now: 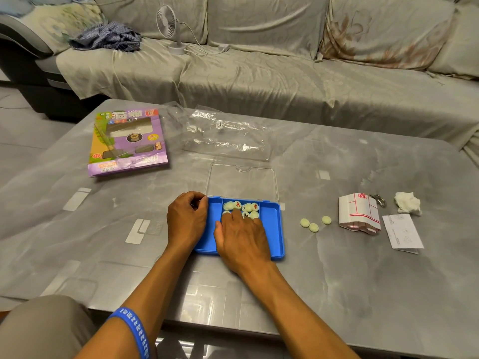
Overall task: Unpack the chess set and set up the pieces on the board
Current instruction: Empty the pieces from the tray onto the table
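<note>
One head view: right hand point(241, 235) lies over the blue tray point(276, 229), fingers spread on the pieces point(242, 207) clustered at 12 o'clock from its fingertips, grip unclear. Left hand point(187, 218) curls round the tray's left edge. Three loose pieces point(313, 225) and the folded board point(359, 212) sit at 3 o'clock, nearer the right hand.

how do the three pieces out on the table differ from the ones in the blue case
The three loose pieces lie spread apart on the bare table, right of the case; the pieces in the blue case are bunched together. The loose ones show plain faces, while some cased ones show red or dark characters. All are pale green discs.
</note>
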Available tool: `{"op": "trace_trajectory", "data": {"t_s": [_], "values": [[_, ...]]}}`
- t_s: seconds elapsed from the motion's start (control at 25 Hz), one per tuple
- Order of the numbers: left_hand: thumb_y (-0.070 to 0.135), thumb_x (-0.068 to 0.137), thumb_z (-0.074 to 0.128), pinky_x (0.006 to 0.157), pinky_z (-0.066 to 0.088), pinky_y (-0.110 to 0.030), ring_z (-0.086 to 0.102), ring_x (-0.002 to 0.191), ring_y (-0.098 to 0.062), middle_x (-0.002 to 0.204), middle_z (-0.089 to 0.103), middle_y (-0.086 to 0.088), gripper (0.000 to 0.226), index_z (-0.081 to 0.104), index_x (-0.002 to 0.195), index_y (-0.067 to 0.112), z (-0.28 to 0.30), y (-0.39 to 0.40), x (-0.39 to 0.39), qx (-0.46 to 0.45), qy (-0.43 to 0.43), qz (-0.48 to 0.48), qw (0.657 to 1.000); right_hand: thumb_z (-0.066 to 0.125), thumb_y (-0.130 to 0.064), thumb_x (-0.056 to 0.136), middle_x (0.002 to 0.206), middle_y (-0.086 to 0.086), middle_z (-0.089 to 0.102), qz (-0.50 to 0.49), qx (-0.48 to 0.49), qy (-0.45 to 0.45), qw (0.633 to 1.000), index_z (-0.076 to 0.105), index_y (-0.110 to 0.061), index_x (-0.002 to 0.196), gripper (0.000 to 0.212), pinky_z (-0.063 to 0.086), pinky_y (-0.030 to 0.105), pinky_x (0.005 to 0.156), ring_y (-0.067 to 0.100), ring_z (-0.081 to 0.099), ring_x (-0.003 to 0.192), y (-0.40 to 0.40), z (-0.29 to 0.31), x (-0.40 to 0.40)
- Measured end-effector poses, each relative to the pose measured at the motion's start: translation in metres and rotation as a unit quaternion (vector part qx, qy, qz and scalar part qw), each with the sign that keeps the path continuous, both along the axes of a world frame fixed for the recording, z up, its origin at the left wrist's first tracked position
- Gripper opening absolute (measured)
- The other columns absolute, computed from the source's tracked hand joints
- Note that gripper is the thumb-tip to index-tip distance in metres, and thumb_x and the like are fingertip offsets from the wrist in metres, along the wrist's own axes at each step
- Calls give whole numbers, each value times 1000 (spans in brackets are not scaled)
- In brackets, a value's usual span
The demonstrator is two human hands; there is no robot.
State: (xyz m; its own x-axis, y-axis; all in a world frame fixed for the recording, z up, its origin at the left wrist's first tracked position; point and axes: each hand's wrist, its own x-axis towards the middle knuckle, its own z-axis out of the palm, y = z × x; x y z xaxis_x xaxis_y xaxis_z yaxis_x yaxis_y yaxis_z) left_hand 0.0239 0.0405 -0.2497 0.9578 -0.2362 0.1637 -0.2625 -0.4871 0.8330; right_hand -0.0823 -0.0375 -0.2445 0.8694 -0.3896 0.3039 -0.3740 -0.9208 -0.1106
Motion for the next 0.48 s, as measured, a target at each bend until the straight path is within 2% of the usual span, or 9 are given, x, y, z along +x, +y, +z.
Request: {"op": "trace_trajectory", "data": {"t_s": [0.12, 0.24, 0.48], "values": [[27, 93, 56, 65, 43, -16, 59, 78, -9, 89, 66, 3, 13, 67, 91, 20, 1, 0, -1, 1, 0, -1, 1000, 37, -41, 93, 73, 3, 61, -4, -7, -18, 1000, 66, -15, 76, 43, 44, 32, 44, 21, 56, 51, 3, -2, -1], [27, 93, 56, 63, 42, -13, 59, 78, -8, 89, 66, 3, 13, 67, 92, 20, 2, 0, -2, 3, 2, 0, 1000, 45, -43, 92, 70, 2, 59, -6, 21, -45, 999, 63, -16, 64, 42, 42, 31, 37, 20, 52, 44, 0, -2, -2], [28, 94, 55, 61, 42, -13, 59, 79, -9, 90, 65, 3, 15, 66, 95, 18, 5, 0, -3, -2, 14, -2, 1000, 49, -45, 92, 66, 2, 54, -3, -13, -176, 984, 57, -16, 60, 44, 35, 28, 37, 20, 47, 42, -16, 14, -3]]}}
